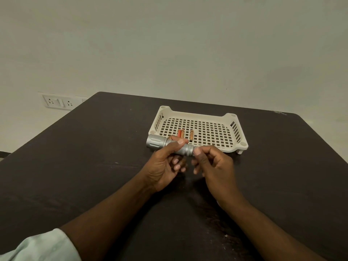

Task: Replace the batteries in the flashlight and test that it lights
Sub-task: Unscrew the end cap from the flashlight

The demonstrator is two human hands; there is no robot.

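Flashlight (170, 145) near-level, head left — left hand (165, 164) grips barrel, right hand (212, 166) pinches tail.

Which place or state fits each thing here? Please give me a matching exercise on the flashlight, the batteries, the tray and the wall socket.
Things:
1. flashlight
2. batteries
3. tray
4. wall socket

Places or states:
A. lying inside the perforated tray
B. on the wall beyond the table's far left corner
C. held above the table, left hand on the body, right hand at the tail end
D. standing on the dark table

Pairs: 1-C, 2-A, 3-D, 4-B
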